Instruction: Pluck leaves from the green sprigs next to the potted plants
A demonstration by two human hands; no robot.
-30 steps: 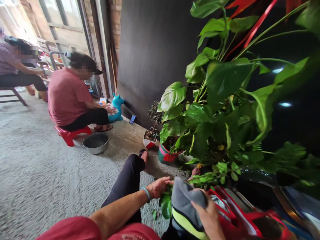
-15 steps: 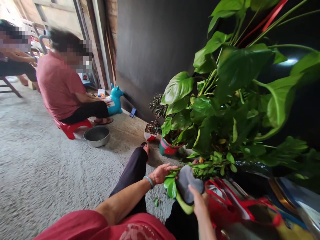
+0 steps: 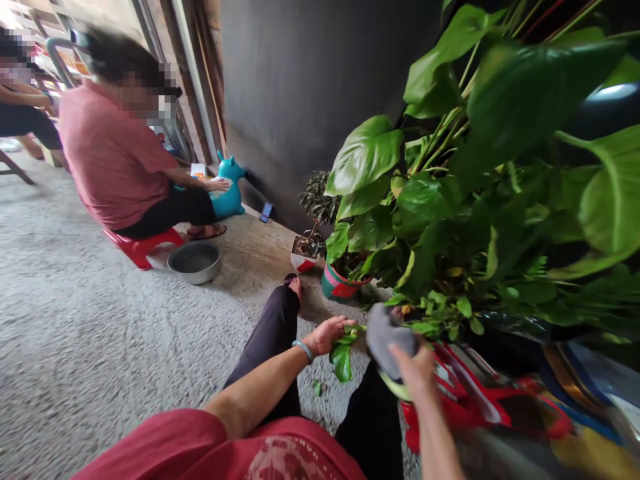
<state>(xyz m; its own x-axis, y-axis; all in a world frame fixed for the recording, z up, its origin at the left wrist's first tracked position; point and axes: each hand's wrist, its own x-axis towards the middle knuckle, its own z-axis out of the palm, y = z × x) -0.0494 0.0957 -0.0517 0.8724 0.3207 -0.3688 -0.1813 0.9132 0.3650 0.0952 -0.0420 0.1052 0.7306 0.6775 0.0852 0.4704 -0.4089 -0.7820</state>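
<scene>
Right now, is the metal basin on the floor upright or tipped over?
Upright. The metal basin sits flat on the floor with its open mouth facing up, beside the red stool. Whether it holds anything cannot be told.

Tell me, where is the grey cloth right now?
In the head view, low and right of centre: the grey cloth is bunched in the right hand, against the low leaves of the big potted plant, with the left hand just beside it.

A person in a pink shirt (image 3: 107, 160) sits on a red stool (image 3: 140, 244) beside a metal bowl (image 3: 195, 261), touching a teal toy (image 3: 227, 190); a phone (image 3: 265, 213) lies near the wall.
</scene>
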